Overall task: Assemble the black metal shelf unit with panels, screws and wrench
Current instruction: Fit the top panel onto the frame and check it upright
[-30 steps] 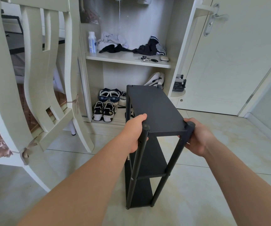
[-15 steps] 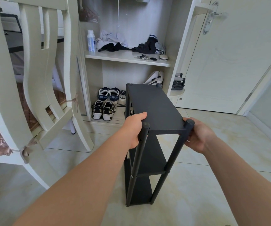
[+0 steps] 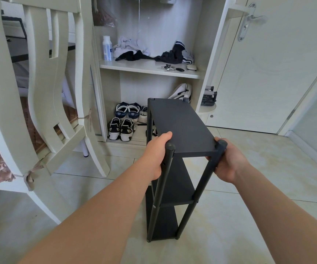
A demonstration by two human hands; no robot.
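Holding exactly as half a second ago, the left hand [image 3: 156, 155] grips the black shelf unit [image 3: 178, 126] at its near-left post and the right hand [image 3: 228, 162] curls round the near-right post. The unit is upright on the tiled floor [image 3: 258, 206], long axis vertical, with its top panel running lengthwise away toward the open cabinet [image 3: 150, 69].
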